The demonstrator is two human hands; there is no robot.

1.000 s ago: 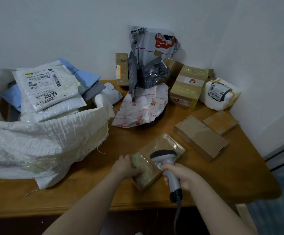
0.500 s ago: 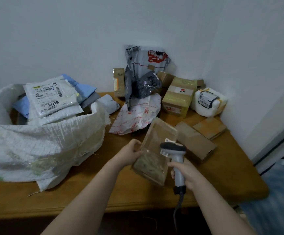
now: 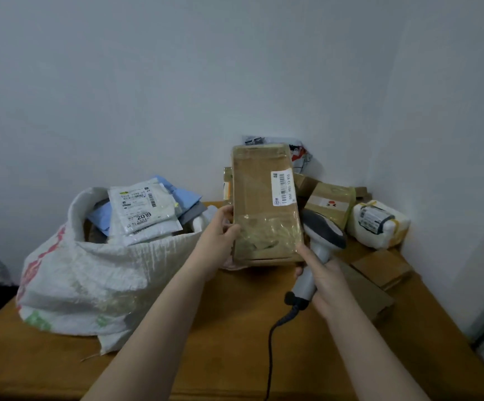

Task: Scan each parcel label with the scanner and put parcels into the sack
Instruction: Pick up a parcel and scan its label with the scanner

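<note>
Box [image 3: 265,206]: upright above the table [image 3: 229,337], label [image 3: 283,187] at its upper right edge; left hand [image 3: 220,233] clasps the left edge. Scanner [image 3: 320,244]: gripped in the right hand [image 3: 326,277], at the box's lower right corner. Sack [image 3: 90,273]: left, mouth open, full. Near table bare.

Brown cardboard parcel [image 3: 265,204], matt up top, wrapped lower down in glossy, wrinkled clear tape; white paper label [image 3: 283,185] stuck flat. Grey plastic scanner [image 3: 320,241], smooth, dark glossy head. Coarse woven plastic sack [image 3: 99,273], white, rough and crinkled. Inside, slick white poly mailer [image 3: 143,212]. Wooden desk [image 3: 235,342], smooth, dull orange-brown sheen. Behind, taped cardboard box [image 3: 329,205], shiny with tape.
</note>
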